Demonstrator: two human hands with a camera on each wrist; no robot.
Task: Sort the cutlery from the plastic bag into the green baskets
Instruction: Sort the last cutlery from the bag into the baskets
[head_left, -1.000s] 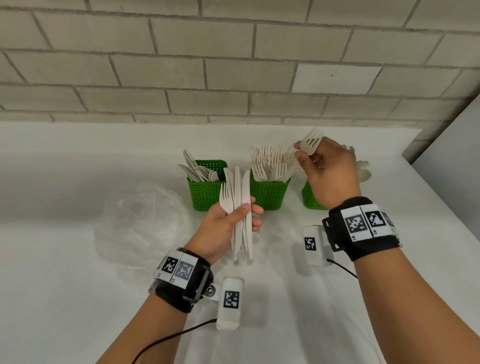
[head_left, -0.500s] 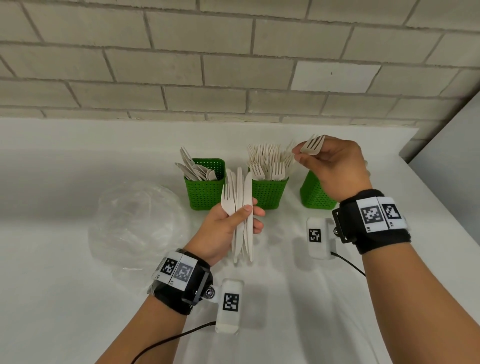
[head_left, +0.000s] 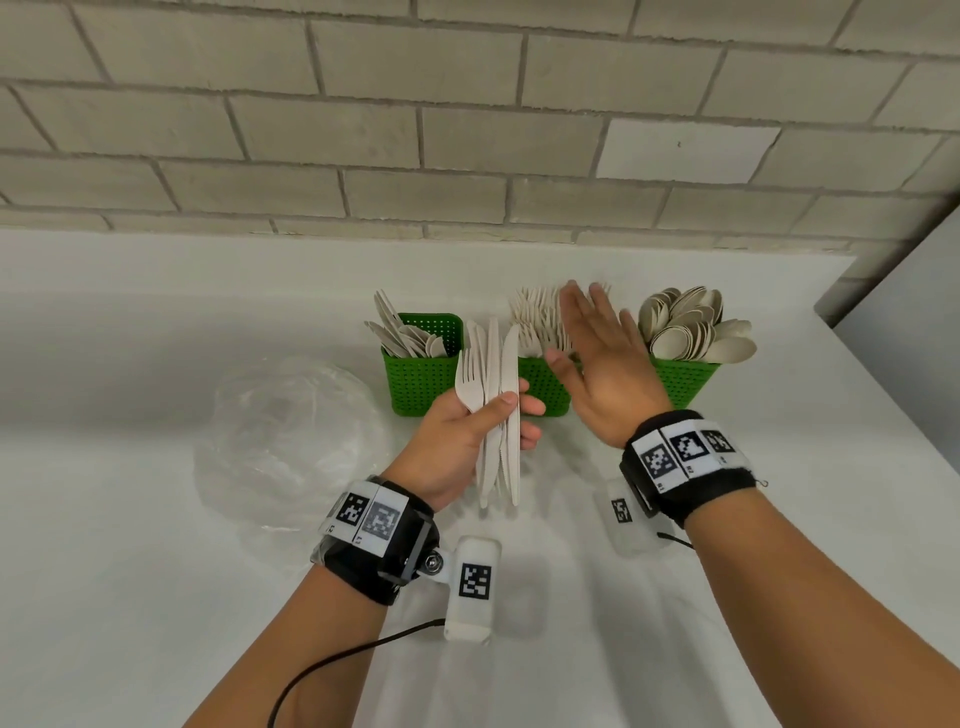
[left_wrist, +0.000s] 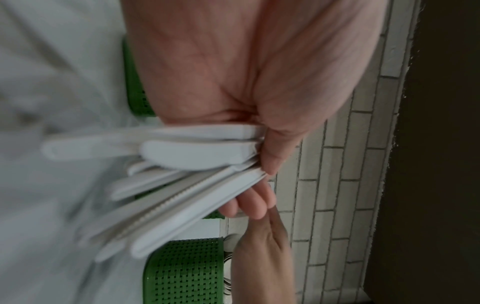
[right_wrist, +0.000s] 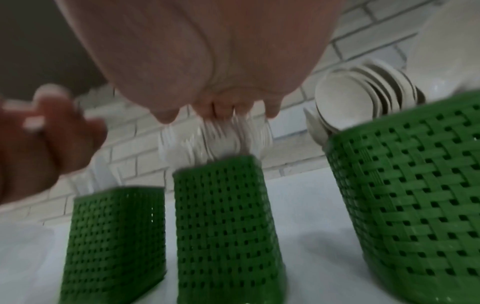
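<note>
My left hand (head_left: 485, 421) grips a bundle of white cutlery (head_left: 493, 405), forks and knives held upright, in front of the baskets; the left wrist view shows thumb and fingers clamped on the handles (left_wrist: 197, 162). My right hand (head_left: 592, 353) hovers flat and empty, fingers straight, over the forks (head_left: 535, 317) in the middle green basket (head_left: 543, 387). The left green basket (head_left: 421, 382) holds knives (head_left: 400, 332). The right green basket (head_left: 683, 382) holds spoons (head_left: 691, 325). The clear plastic bag (head_left: 291, 441) lies crumpled on the white table (head_left: 130, 571) to the left.
The three baskets stand in a row close to a grey brick wall (head_left: 467, 130). The table's right edge (head_left: 883, 395) runs near the spoon basket. A black cable (head_left: 332, 670) trails from my left wrist over the front of the table.
My right hand pinched a fork, carried it to the middle basket, and now is flat with nothing in it. The left hand kept hold of its bundle.
</note>
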